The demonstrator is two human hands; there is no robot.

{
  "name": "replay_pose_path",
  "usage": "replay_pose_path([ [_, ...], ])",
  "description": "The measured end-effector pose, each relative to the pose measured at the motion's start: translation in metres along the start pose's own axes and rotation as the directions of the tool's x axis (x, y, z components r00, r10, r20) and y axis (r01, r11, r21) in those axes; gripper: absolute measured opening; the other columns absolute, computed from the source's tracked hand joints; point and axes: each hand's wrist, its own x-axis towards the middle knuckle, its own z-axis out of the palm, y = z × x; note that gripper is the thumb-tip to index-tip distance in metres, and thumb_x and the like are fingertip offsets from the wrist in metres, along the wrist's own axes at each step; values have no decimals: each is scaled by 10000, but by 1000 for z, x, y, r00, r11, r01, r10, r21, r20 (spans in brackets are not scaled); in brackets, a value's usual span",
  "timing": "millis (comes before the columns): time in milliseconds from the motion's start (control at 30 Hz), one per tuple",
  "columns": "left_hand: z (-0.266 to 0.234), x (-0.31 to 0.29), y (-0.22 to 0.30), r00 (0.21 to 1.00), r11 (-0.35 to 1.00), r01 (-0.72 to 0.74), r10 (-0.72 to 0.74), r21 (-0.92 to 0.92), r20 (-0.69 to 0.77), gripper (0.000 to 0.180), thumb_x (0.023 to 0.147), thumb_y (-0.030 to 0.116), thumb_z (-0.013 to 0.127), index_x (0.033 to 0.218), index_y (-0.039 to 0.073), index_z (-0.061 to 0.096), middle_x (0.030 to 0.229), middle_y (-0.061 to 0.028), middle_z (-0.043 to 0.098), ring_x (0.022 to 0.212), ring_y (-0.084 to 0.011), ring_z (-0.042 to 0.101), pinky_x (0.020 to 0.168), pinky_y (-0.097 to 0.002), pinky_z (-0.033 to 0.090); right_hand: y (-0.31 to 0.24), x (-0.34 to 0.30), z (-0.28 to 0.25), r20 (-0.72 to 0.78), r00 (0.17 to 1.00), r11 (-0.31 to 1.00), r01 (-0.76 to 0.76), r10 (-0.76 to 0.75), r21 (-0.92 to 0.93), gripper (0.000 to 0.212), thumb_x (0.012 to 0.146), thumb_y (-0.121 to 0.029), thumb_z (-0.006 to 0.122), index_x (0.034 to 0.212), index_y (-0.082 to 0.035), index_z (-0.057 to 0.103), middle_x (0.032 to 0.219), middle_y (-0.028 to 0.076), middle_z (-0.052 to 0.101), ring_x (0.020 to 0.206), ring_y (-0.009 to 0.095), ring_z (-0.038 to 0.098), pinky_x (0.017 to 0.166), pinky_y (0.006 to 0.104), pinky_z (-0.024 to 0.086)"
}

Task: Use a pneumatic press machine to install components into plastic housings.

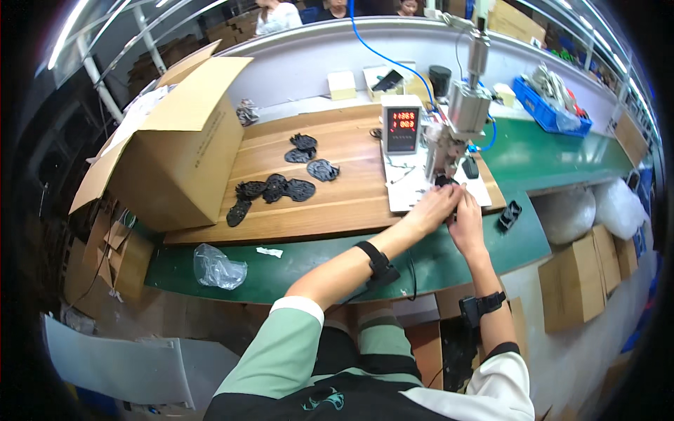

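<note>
Both my hands are together at the base of a bench press machine (460,116) with a metal cylinder. My left hand (437,208) reaches in with its fingers closed around a small black piece (444,180) under the press head. Close beside it, my right hand (465,216) has its fingers bent and pressed together near the same spot; what they grip is hidden. The white base plate (401,202) lies under the press. A digital counter box (402,126) with red lit digits stands left of the press head. A black part (510,215) rests right of the base.
Several bundles of black parts (276,188) lie on the wooden board (337,210). An open cardboard box (175,161) stands left, a clear plastic bag (219,266) near the green table's front edge. A blue crate (540,109) sits at the back right; blue air hoses run to the press.
</note>
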Motion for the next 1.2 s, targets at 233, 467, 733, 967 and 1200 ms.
replay_pose_path([
  [233,-14,-3,5,992,945,87,-110,-316,-57,740,782,-73,646,1456,24,356,1374,-271,409,1217,-484,544,1002,-496,506,7,10,0,-7,998,994,-67,67,-83,505,695,105,687,1170,-65,672,1177,105,689,1102,335,620,926,466,524],
  [467,-38,-70,-53,928,972,147,-200,-185,-313,625,754,-22,616,1358,-42,457,1329,-272,492,1299,-440,480,1136,-476,405,8,14,1,-14,999,972,28,-32,-231,440,731,97,637,1137,-62,696,1176,105,697,1075,334,635,931,446,534],
  [733,-69,-200,-137,693,667,717,-650,204,-313,620,896,199,619,1434,-41,426,1554,-277,343,1473,-432,287,1233,-521,219,-2,16,-15,131,991,973,57,-28,-226,433,697,82,671,1118,-14,697,1235,131,684,1159,338,611,964,443,528],
  [967,-61,-208,-138,678,681,725,-679,105,-283,471,921,239,603,1315,-18,569,1400,-262,523,1372,-397,445,1217,-522,255,0,11,-12,58,998,994,46,-40,-103,527,684,71,692,1201,-27,676,1236,124,676,1167,329,603,990,431,521],
  [1200,-67,-199,-131,734,767,641,-605,20,-310,328,854,125,657,1151,-14,657,1186,-212,621,1195,-375,559,1050,-452,470,-3,8,-8,119,993,935,67,-26,-348,540,698,49,729,1226,-32,651,1268,119,652,1117,344,613,945,435,538],
])
